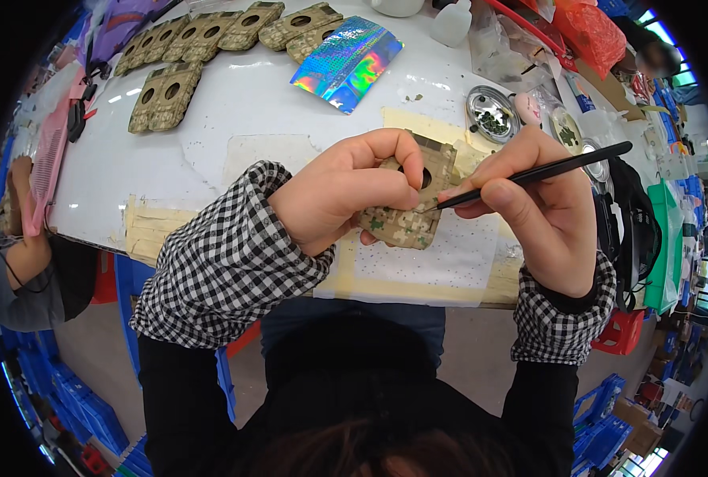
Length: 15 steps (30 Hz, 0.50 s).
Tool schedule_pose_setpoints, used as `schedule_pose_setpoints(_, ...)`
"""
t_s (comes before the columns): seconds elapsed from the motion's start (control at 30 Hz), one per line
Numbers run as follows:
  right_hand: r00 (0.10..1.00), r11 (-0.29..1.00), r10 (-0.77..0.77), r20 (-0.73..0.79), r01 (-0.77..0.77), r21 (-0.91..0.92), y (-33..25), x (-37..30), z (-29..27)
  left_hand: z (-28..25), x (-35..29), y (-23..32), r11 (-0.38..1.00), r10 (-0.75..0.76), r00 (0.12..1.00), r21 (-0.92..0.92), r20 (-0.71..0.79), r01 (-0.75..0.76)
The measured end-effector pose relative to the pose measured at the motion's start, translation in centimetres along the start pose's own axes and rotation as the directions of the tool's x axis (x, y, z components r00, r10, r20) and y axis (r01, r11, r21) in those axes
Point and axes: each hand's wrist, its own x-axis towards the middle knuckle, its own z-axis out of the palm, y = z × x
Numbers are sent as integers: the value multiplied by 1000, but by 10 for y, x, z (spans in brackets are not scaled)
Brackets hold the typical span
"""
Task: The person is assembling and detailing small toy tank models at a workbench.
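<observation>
Nearest the body, both hands are working just above the near edge of the counter (211,119). Left hand (346,191) is pinching a camouflage case (406,222) by its left side, fingers curled over the top, holding it tilted up. Right hand (541,207) is closed on a black pick (545,169), whose long axis is running from upper right down to lower left, its tip touching the case's right edge. Farther off, more cases (171,95) are lying on the left, a holographic pouch (348,62) mid-counter, a metal dish (489,113) to the right.
</observation>
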Motion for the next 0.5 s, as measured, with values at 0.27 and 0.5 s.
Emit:
schedule_pose_setpoints(0.27,1000,1000,-6,0,6,-13,0,0,1,-4,3,-6,999,51,999,-11,-5,-51)
schedule_pose_setpoints(0.5,999,999,-34,-10,34,4,3,-2,0,-4,4,-6,999,51,999,-17,-10,-52)
